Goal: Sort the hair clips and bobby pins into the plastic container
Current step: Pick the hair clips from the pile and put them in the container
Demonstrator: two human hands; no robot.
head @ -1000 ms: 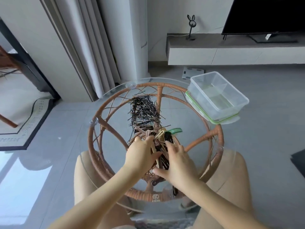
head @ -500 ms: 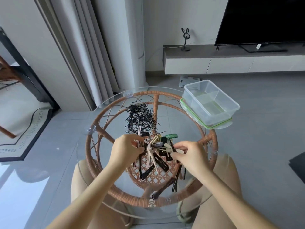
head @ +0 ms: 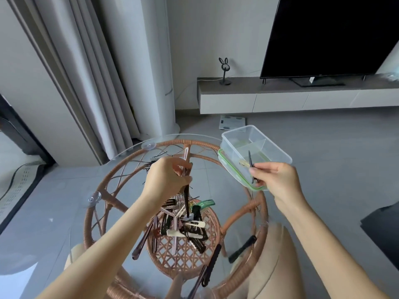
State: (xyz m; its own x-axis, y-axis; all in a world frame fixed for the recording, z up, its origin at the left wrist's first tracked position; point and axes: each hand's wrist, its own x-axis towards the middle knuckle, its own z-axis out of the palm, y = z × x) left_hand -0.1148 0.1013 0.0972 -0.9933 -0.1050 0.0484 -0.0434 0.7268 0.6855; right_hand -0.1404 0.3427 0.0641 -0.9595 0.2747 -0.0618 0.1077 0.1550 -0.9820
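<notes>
While the right hand (head: 278,182) pinches one black clip (head: 251,167), the clip stands almost upright just over the near edge of the plastic container (head: 269,143), so this hand is the nearer one. Left of the container, the left hand (head: 166,182) grips a bundle of clips (head: 186,199), also upright. The clip pile (head: 183,225) lies left of the container, nearer the person. The bobby pins (head: 154,164) hide mostly behind the left hand; which compartment waits under the black clip, I cannot tell.

I'm seeing bare forearms, bare left hand (head: 166,182), bare right hand (head: 278,180), plain beige fabric trousers (head: 278,268) covering both knees
</notes>
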